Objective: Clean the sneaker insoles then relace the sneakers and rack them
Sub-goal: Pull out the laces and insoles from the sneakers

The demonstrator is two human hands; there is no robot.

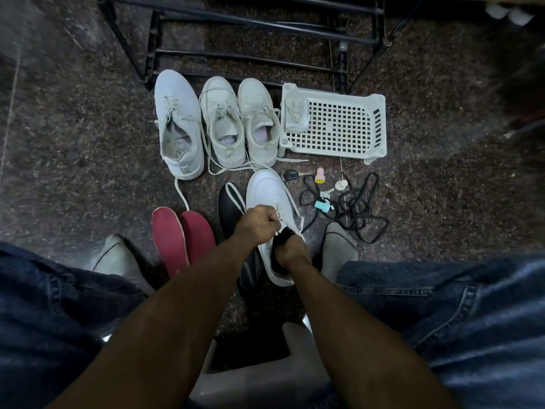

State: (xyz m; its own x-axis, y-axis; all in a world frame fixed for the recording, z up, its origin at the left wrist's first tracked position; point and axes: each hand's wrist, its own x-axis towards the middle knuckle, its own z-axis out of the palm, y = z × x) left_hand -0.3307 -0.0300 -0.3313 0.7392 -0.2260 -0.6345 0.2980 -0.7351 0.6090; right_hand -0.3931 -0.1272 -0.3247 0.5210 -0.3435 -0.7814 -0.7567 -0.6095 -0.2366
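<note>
White lace is pinched in the curled fingers of the left hand, likely to draw it taut through the eyelets. The right hand grips the collar of the white sneaker, apparently steadying it. Red insoles lie at nine o'clock; three more sneakers wait at twelve, before the black rack.

No legible txt, brand or nr anywhere; sneakers, basket seemingly unmarked, view too blurry.
</note>
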